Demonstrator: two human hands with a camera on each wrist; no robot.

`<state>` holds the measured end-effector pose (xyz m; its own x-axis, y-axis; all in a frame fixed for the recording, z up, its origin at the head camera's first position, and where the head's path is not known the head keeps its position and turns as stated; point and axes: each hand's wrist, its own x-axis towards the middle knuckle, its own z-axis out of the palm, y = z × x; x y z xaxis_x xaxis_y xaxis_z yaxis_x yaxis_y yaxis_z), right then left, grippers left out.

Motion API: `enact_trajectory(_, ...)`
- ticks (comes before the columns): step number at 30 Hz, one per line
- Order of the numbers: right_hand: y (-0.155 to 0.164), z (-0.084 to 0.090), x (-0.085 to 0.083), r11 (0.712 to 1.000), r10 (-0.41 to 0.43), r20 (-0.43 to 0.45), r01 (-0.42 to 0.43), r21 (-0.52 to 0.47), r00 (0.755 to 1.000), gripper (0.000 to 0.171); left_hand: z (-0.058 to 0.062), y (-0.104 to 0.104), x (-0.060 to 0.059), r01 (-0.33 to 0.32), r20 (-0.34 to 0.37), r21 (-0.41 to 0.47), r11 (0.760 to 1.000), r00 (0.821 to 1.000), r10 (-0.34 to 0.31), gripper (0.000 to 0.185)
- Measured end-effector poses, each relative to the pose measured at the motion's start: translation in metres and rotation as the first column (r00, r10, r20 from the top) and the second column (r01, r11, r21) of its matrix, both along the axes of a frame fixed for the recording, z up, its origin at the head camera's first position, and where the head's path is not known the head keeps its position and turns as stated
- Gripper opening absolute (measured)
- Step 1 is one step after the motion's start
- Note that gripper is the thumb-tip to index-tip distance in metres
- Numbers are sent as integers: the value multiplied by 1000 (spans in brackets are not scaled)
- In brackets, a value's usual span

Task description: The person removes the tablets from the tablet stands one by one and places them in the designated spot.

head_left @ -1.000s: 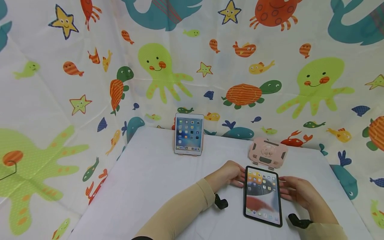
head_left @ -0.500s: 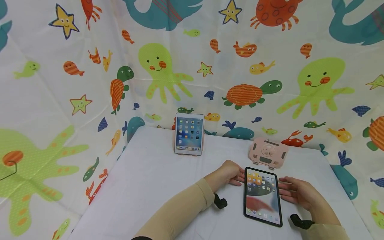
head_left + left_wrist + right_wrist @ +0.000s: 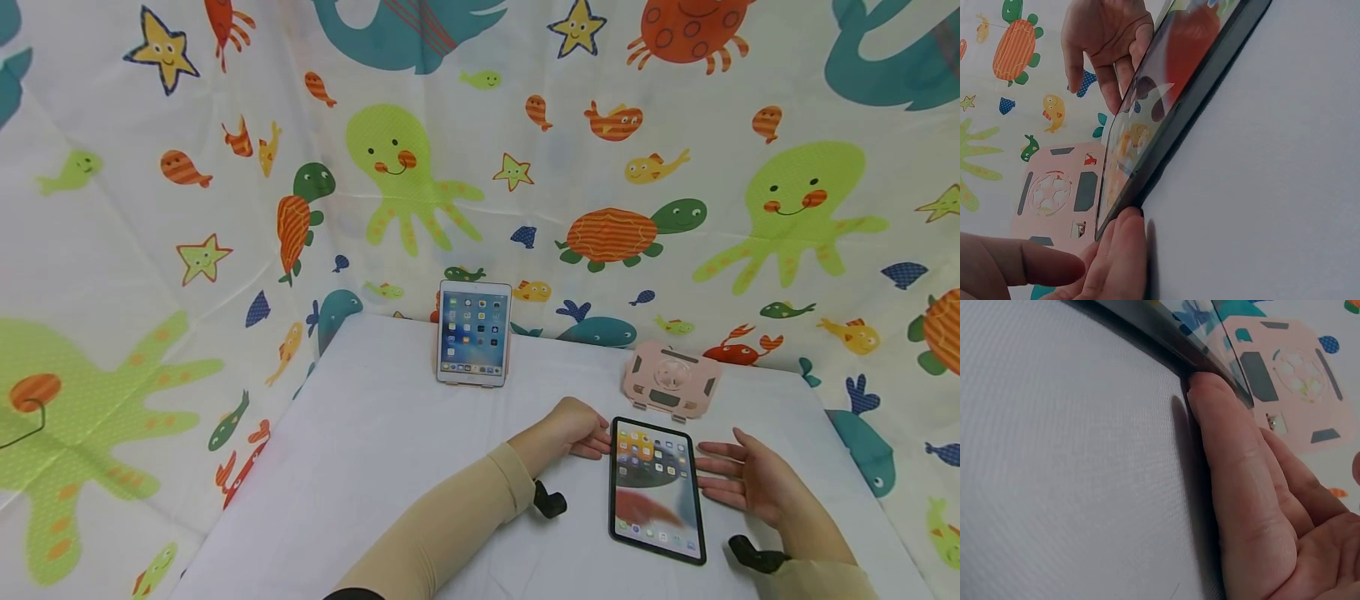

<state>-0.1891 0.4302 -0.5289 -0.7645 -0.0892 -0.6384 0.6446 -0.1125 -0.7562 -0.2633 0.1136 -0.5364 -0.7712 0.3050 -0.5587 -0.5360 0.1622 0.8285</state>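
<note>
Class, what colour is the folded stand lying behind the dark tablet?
Pale pink stand, with grey cut-outs; the head view shows it best.

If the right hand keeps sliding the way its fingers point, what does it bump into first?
The right hand points leftward at the black tablet lying flat beside it. Its little finger already seems to touch the tablet's edge in the right wrist view, so the tablet comes first, probably long before the left hand.

Both forearms, in beige sleeves, reach forward side by side. The left hand (image 3: 572, 429) lies low with fingers loosely curled, fingertips pointing right. The right hand (image 3: 750, 482) is turned on its edge, palm facing left, fingers straight and slightly spread.
</note>
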Motion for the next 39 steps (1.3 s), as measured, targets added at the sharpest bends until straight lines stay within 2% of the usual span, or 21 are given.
enact_trajectory(8,4,-1,3,996,0,0,0,-84,1000,66,1,-3,1,-6,38,47,999,999,4,17)
enact_trajectory(13,6,-1,4,996,1,6,-1,-95,1000,66,0,-5,-1,-21,77,104,994,997,13,17)
enact_trajectory(19,7,0,5,994,24,-6,-24,-103,1000,66,-1,-7,0,-48,82,108,993,996,39,18)
enact_trajectory(30,9,-3,10,988,45,-25,-48,-146,999,63,-9,-9,0,-92,119,181,979,990,71,47)
enact_trajectory(36,8,-4,12,991,22,-27,-26,-134,999,62,-8,-14,1,-83,147,226,971,988,50,58)
enact_trajectory(39,10,-4,13,988,43,-35,-48,-148,998,61,-9,-16,1,-72,155,241,968,987,34,61)
